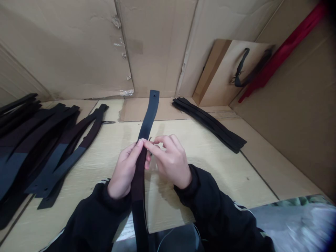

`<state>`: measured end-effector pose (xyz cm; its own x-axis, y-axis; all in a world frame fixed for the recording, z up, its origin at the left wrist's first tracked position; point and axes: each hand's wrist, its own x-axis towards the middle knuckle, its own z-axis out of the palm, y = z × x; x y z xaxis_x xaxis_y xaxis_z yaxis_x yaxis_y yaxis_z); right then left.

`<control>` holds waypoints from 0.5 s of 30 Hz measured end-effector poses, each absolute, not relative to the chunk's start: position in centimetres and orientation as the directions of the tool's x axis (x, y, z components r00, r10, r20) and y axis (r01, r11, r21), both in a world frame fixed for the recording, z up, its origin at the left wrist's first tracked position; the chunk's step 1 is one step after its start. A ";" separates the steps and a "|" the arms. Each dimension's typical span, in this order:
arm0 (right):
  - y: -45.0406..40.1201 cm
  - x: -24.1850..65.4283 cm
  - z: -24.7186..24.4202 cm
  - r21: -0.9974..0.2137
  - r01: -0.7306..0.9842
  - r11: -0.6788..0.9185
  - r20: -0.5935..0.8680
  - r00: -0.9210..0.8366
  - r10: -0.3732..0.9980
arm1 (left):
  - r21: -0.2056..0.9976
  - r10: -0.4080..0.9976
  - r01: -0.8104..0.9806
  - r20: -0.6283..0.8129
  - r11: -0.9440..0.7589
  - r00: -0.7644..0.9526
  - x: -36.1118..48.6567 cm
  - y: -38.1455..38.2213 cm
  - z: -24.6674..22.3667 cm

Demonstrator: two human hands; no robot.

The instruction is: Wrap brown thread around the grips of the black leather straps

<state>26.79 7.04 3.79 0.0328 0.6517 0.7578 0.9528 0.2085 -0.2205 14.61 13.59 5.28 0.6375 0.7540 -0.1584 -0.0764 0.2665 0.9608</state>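
Note:
A long dark strap (149, 119) with a small hole near its far end runs from the back of the table down toward my body. My left hand (124, 168) is closed around the strap's middle, thumb on top. From the right, my right hand (169, 157) touches the strap's edge beside the left thumb, thumb and fingers pinched together. Something small and thin shows near its fingertips, too small to make out. Below the hands the strap looks dark brown, then black, and passes over the table's front edge.
Many similar straps (63, 150) lie piled at the left. A black bundle of strips (210, 124) rests at the back right. Behind stand cardboard walls (157, 45), a paper bag (217, 77) with dark handles and a hanging red strip (286, 52). Clear plastic (296, 224) lies lower right.

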 end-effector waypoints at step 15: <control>3.1 29.9 5.4 -0.486 0.874 -0.026 0.320 0.205 0.925 | 0.955 0.777 -0.020 -0.228 0.295 0.587 14.8 13.4 5.4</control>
